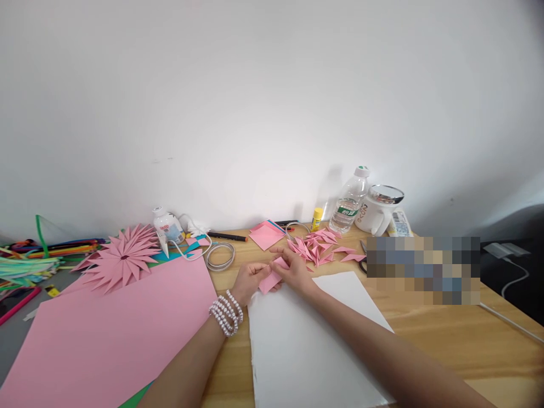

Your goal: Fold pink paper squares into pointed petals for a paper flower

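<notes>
A small folded piece of pink paper is pinched between my two hands, above the far edge of a white sheet. My left hand, with a beaded bracelet at the wrist, grips its left side. The fingers of my right hand close on its upper right side. Just beyond my right hand lies a pile of folded pink paper pieces. Behind the hands rests a stack of pink paper squares.
Pink paper flowers sit on a large pink sheet at left, near pipe cleaners. A coiled cable, glue stick, water bottle and white mug stand or lie toward the wall. Scissors lie right.
</notes>
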The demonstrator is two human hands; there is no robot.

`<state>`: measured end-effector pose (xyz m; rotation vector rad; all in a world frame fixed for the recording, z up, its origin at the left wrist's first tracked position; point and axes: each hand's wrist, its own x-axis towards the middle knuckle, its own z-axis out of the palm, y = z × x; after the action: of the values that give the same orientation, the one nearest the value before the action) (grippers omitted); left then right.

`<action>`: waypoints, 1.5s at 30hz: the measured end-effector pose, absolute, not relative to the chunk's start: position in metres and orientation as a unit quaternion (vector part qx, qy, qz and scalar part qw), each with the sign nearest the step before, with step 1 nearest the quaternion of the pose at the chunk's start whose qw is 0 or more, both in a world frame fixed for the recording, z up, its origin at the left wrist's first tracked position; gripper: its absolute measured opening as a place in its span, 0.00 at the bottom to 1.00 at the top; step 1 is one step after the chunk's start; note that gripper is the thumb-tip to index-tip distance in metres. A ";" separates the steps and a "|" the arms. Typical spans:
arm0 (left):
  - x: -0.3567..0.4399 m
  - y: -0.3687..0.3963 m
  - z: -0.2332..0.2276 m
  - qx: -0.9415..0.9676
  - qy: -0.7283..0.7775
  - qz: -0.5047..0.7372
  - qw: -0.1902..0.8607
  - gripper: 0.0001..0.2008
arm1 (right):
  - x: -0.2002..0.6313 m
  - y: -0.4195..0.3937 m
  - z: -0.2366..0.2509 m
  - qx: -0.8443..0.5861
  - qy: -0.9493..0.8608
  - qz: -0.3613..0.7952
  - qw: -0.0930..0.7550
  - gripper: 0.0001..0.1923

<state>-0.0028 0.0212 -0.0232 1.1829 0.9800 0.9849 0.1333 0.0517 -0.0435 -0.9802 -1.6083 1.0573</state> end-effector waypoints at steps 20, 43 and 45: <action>0.000 0.022 -0.023 0.468 0.486 0.436 0.596 0.11 | 0.132 0.053 -0.047 -0.400 -0.635 0.476 0.459 0.15; -0.001 0.022 -0.027 0.456 0.499 0.456 0.579 0.11 | 0.133 0.054 -0.049 -0.423 -0.621 0.418 0.511 0.11; -0.001 0.022 -0.027 0.477 0.487 0.458 0.570 0.11 | 0.131 0.051 -0.048 -0.418 -0.628 0.435 0.491 0.15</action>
<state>-0.0015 0.0217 -0.0266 1.1209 1.1440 1.0760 0.1310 0.0508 -0.0477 -1.0152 -1.5246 1.0572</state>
